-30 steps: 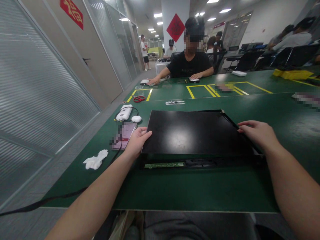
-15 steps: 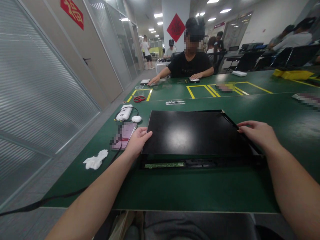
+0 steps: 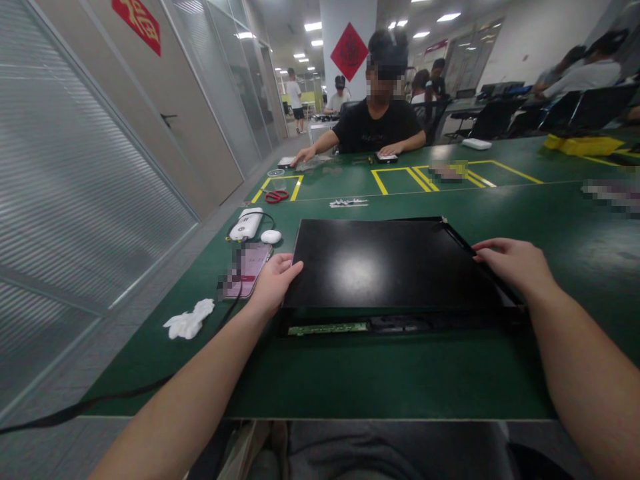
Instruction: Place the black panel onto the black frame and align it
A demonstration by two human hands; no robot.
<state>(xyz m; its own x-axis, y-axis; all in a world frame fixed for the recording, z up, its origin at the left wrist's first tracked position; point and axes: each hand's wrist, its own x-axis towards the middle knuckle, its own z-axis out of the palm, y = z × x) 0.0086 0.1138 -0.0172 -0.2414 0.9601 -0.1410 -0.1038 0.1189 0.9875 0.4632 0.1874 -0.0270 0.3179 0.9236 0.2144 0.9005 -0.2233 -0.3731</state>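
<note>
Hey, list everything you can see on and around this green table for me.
black panel: one, black, table centre
circuit strip: one, green, at panel's near edge
phone: one, pinkish screen, left of panel
white device: one, white, beyond phone
oval case: one, white, beside device
tissue: one, white, crumpled, near left
scissors: one, red, far left
cable: one, black, near left corner
table: one, green
co-worker: one, black shirt, opposite
left hand: panel's left edge
right hand: panel's right edge
</note>
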